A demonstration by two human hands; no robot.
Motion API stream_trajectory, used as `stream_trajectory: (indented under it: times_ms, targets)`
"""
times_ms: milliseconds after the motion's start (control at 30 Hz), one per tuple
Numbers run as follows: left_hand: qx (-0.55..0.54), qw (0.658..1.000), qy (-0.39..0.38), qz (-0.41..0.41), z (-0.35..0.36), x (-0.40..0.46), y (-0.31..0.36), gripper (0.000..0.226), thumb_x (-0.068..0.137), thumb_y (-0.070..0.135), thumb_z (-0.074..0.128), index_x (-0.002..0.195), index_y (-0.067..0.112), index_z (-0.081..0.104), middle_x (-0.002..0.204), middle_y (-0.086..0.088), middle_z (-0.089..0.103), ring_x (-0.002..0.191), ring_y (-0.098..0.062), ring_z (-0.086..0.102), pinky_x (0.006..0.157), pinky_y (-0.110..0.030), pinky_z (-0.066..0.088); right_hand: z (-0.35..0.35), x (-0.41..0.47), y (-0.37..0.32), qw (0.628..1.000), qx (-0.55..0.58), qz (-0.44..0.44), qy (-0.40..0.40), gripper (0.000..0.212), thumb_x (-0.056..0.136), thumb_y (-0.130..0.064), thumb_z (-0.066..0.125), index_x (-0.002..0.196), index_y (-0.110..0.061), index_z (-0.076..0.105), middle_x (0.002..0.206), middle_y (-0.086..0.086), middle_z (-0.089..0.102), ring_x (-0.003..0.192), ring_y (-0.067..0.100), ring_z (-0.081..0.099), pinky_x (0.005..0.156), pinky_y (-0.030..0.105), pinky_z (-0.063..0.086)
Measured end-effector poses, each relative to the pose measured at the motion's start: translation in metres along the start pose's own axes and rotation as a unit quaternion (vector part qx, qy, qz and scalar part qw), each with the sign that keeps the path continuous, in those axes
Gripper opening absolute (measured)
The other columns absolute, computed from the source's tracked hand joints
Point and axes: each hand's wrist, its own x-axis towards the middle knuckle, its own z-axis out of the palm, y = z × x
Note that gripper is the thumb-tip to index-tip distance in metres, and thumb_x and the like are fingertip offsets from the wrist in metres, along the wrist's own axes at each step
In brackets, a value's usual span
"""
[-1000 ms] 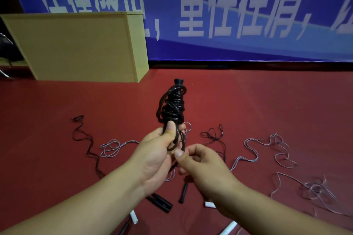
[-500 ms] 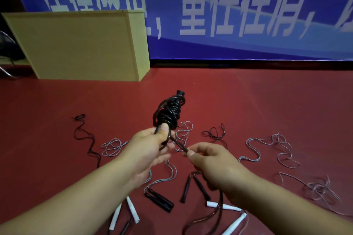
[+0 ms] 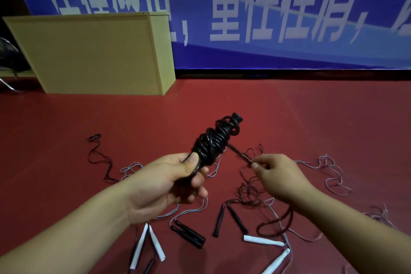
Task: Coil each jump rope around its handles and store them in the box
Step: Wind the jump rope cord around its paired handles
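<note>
Above the red floor (image 3: 311, 118), the left hand (image 3: 169, 182) grips a black rope bundle (image 3: 213, 142). The right hand (image 3: 278, 173) pinches its loose end (image 3: 241, 155) tight.

Both arms were bare, with no sleeves. The left hand (image 3: 169, 181) and right hand (image 3: 279, 177) wore no gloves or rings.

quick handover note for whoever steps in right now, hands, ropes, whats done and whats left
Left hand grips the handles of the coiled black rope, held up over the floor.
Right hand pinches that rope's loose tail.
Done: this rope is nearly all wound.
Left: secure the tail and put the bundle in the yellow box at the far left. Then coil the uncoiled ropes on the red floor, with black handles and white handles.
</note>
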Motion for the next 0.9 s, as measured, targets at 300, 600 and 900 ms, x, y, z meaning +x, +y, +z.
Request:
stream_trajectory:
  times_ms: [300,600,900]
  targets:
    - [-0.101,0.991,0.087,0.027,-0.006,0.004,-0.004,0.026,0.088,0.033,0.051,0.091,0.008,0.057,0.061,0.001,0.052,0.063,-0.014,0.062,0.055,-0.023,0.043,0.016,-0.012,0.001,0.978,-0.076,-0.075,-0.178,0.042,0.095,-0.025,0.058,0.054,-0.029,0.05,0.045,-0.017,0.048,0.048,-0.005,0.044,0.052,0.008,0.035]
    - [0.175,0.946,0.271,0.033,-0.035,0.028,-0.027,0.019,0.101,0.018,0.05,0.091,0.009,0.063,0.061,0.001,0.057,0.053,-0.01,0.063,0.047,-0.019,0.039,0.013,-0.037,-0.027,0.948,-0.017,-0.226,-0.225,0.039,0.097,-0.036,0.053,0.058,-0.037,0.051,0.051,-0.011,0.041,0.051,0.006,0.035,0.052,0.017,0.03]
    - [0.604,0.793,0.082,-0.01,-0.047,0.027,-0.039,0.022,0.092,0.039,0.06,0.074,0.027,0.057,0.071,0.007,0.067,0.07,-0.015,0.062,0.071,-0.033,0.05,-0.008,-0.042,-0.027,0.926,-0.088,-0.341,-0.137,0.016,0.093,-0.048,0.041,0.08,-0.043,0.048,0.075,-0.018,0.048,0.071,0.002,0.046,0.066,0.03,0.041]
